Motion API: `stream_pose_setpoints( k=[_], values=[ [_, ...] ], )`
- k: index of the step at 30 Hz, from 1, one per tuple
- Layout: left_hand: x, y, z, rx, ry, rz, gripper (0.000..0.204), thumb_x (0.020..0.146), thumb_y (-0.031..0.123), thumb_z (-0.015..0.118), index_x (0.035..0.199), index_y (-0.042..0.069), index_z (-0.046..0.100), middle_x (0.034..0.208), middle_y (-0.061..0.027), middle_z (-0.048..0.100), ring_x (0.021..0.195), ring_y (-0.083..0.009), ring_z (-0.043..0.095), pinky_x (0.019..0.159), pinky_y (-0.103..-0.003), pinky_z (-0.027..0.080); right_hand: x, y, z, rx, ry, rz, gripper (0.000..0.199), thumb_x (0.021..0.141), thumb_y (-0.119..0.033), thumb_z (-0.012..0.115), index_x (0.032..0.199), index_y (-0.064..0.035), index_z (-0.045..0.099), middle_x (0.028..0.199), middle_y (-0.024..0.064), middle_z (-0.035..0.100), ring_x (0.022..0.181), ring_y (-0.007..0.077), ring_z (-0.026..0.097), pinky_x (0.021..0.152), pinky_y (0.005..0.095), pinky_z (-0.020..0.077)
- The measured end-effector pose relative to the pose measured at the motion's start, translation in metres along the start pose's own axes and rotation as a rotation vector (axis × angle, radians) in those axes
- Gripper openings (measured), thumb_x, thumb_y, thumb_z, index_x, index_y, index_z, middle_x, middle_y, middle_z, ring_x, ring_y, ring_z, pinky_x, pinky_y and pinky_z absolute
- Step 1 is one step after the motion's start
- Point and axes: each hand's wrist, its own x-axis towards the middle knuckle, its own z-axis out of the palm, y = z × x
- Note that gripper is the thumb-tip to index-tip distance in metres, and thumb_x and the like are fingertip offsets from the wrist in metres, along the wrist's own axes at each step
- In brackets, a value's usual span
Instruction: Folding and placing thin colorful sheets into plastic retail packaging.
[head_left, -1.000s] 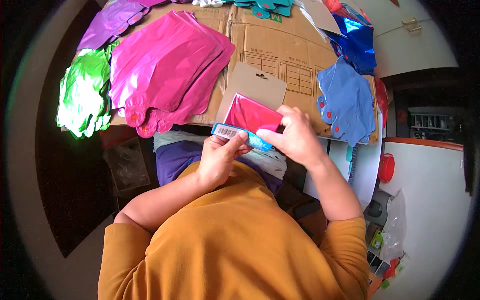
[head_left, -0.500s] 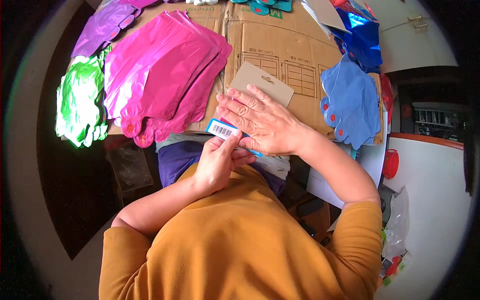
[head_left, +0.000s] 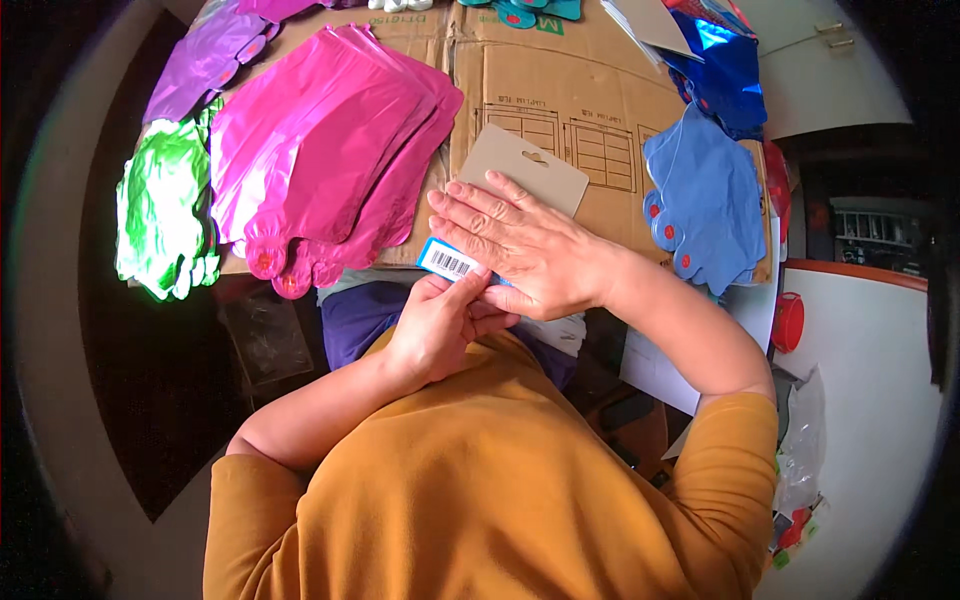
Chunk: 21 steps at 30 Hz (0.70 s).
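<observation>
One barcode label (head_left: 447,261) is clamped in the left hand (head_left: 436,326), the right hand (head_left: 540,255) spread flat over one beige card (head_left: 510,160)

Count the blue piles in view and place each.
2: a shiny dark pile at the upper right, and a paler pile just below it, to the right of the right hand. Others could be hidden.

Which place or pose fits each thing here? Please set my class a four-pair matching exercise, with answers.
1. Left hand
2. Right hand
3. Green foil pile
4. Light blue pile

A. by the cardboard's right edge
B. back up, over part of the beige card
C. thumb tip beside the barcode label
D. by the cardboard's left edge

Pairs: 1-C; 2-B; 3-D; 4-A
</observation>
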Motion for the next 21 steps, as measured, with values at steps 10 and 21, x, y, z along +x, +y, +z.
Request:
stream_pose_setpoints(
  k=[10,21],
  values=[
    [0.001,-0.011,0.005,0.086,0.046,0.089,0.023,0.102,0.022,0.049,0.104,0.003,0.063,0.098,-0.0103,0.070,0.091,-0.0235,0.069,0.087,-0.044,0.056,-0.029,0.024,-0.054,0.428,0.296,0.121,0.053,0.091,-0.015,0.046,0.143,-0.0038,0.045,0.149,0.0147,0.043,0.142,0.0285,0.034,0.118,0.0468,0.0200],
    [-0.004,-0.003,0.005,0.060,0.038,0.056,0.022,0.100,0.014,0.047,0.112,0.001,0.061,0.103,-0.0098,0.068,0.088,-0.0196,0.068,0.073,-0.033,0.057,-0.001,-0.017,0.009,-0.062,0.069,0.037,0.077,0.087,-0.045,0.062,0.150,-0.0132,0.032,0.158,0.0088,0.026,0.147,0.0267,0.022,0.119,0.0532,0.0131]
  ],
)
